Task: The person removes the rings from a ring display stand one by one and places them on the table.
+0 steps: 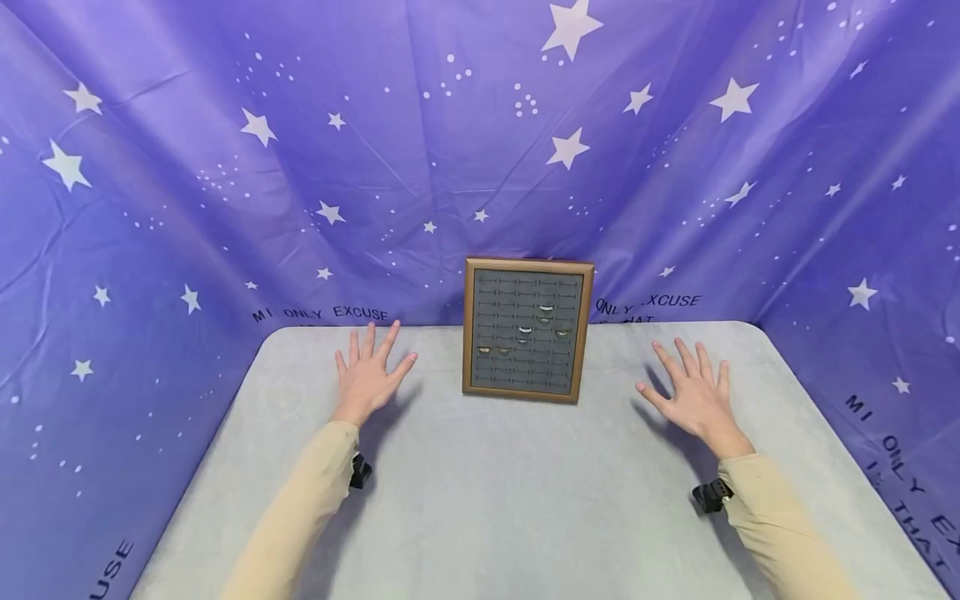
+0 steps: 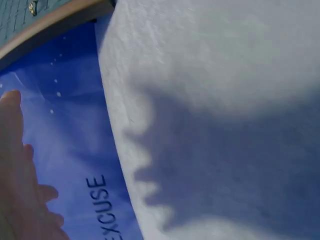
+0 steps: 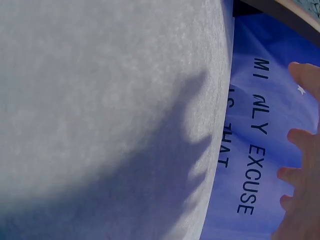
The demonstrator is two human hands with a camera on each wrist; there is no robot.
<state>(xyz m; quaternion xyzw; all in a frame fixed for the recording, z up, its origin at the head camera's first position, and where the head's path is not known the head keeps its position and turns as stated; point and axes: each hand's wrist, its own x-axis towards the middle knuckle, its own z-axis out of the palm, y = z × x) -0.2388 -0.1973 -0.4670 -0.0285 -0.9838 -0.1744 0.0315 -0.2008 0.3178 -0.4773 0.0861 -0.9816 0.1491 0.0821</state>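
We judge the tray [image 1: 498, 375] light and stiff, best held by its smooth, wood-like side rims [image 1: 468, 329]; its shiny rings [image 1: 546, 308] may slip loose. It sits between our left hand [image 1: 365, 381] and right hand [image 1: 697, 400], touching neither, all fingers spread apart over the flat, pale table [image 1: 525, 500].

Head view: bright, fairly even light, apparently from overhead; focus good across the picture, pale sheen along the folds of the curtain [image 1: 427, 125]. Soft-edged shadows of the left grip [image 1: 369, 379] and right grip [image 1: 697, 400] fall on the worktop [image 1: 465, 492], each toward the inner side. Left wrist view: duller, grainy; left grip hazy and out of focus, its shadow broad with blurred edges. Right wrist view: similar softness, darkest along the lower left; wooden frame [image 3: 300, 19] and worktop edge bow slightly, looks like wide-lens distortion
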